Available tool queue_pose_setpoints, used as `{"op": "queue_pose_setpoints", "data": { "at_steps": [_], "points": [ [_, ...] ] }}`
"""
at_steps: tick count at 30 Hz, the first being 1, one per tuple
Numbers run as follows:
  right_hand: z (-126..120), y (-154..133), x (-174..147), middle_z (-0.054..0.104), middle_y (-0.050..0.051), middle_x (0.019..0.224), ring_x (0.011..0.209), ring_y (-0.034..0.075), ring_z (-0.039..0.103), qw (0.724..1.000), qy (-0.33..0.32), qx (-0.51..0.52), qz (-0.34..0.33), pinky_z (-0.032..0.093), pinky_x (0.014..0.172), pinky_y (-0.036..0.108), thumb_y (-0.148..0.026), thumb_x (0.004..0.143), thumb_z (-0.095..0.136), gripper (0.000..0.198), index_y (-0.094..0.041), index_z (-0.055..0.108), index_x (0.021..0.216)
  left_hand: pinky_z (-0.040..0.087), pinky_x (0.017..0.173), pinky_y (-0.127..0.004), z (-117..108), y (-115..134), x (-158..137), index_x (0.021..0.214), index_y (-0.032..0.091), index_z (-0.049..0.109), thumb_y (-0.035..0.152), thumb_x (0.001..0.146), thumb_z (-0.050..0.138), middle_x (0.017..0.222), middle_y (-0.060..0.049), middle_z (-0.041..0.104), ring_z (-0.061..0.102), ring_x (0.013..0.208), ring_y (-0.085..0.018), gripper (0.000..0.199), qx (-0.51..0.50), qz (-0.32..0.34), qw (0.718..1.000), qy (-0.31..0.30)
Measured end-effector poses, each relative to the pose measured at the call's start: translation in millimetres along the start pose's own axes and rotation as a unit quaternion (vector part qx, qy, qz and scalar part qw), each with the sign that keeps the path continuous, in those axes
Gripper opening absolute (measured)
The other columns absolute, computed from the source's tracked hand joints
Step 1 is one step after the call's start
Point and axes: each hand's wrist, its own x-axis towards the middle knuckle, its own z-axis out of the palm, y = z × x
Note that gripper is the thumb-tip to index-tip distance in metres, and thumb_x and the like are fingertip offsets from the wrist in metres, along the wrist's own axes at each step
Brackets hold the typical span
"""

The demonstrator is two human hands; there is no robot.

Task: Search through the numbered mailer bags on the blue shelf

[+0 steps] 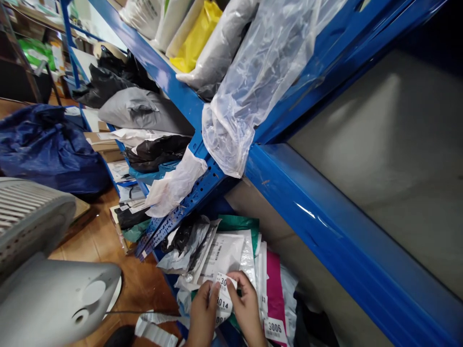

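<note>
Between my two hands is a strip of white number labels [223,302], printed with black digits such as 3014. My left hand [205,304] pinches its left edge with thumb and finger. On the other side my right hand [246,300] pinches the upper right edge, its thumb lying over part of a number. Just behind the strip lies a white mailer bag [224,250] with a printed label. To the right stands a magenta parcel [274,284], which carries a sticker [275,328] reading 3006.
A blue metal shelf beam [347,236] slants across the right side. Clear plastic wrap [249,91] hangs from the rack's corner post. Packed bags, including a yellow one [198,38], fill the upper shelf. A pale fan-like appliance [54,299] stands at lower left, near a blue sack [47,149].
</note>
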Motion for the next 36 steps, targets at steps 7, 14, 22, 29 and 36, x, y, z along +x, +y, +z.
{"op": "queue_pose_setpoints", "data": {
  "at_steps": [7,14,22,29,36],
  "points": [
    [0.9,11.8,-3.6,0.060,0.003,0.068,0.066,0.018,0.057,0.999,0.034,0.022,-0.004,0.047,0.063,0.026,-0.041,0.080,0.053,0.024,-0.019,0.058,0.074,0.040,0.064,-0.026,6.2,-1.4,-4.1,0.061,0.019,0.050,0.060,0.081,0.043,0.063,0.001,0.054,0.049,0.064,-0.015,0.046,0.045,0.054,0.996,0.046],
    [4.0,10.6,-3.9,0.060,0.003,0.067,0.065,0.017,0.058,0.998,0.052,0.023,-0.018,0.048,0.062,0.026,-0.038,0.080,0.054,0.022,-0.018,0.058,0.073,0.040,0.065,-0.026,5.3,-1.5,-3.2,0.062,0.019,0.050,0.058,0.082,0.042,0.064,0.001,0.053,0.049,0.064,-0.015,0.045,0.054,0.050,0.997,0.034],
    [-5.2,21.9,-22.9,0.065,0.012,0.105,0.099,0.024,0.060,0.975,0.218,0.037,0.012,0.048,0.087,0.036,-0.049,0.083,0.049,0.038,-0.018,0.062,0.100,0.046,0.065,-0.026,-14.2,6.2,-7.2,0.069,0.018,0.057,0.055,0.084,0.042,0.068,-0.001,0.059,0.055,0.068,-0.016,0.043,0.057,0.068,0.996,0.013],
    [-14.9,42.3,-25.3,0.065,0.010,0.095,0.088,0.024,0.061,0.958,0.276,0.032,0.071,0.050,0.076,0.035,-0.055,0.071,0.062,0.049,-0.018,0.060,0.102,0.046,0.091,-0.030,-30.6,26.3,-25.7,0.087,0.021,0.064,0.042,0.088,0.043,0.103,-0.009,0.066,0.059,0.101,-0.020,0.030,0.185,0.201,0.953,-0.129],
    [-2.9,54.3,-10.9,0.064,0.004,0.078,0.065,0.017,0.060,0.959,0.268,0.077,0.060,0.049,0.062,0.029,-0.052,0.074,0.058,0.042,-0.017,0.057,0.097,0.045,0.098,-0.040,-31.3,54.3,-23.2,0.068,0.021,0.066,0.041,0.087,0.044,0.130,-0.011,0.055,0.052,0.118,-0.026,0.035,0.365,0.269,0.862,-0.226]
  ]
}}
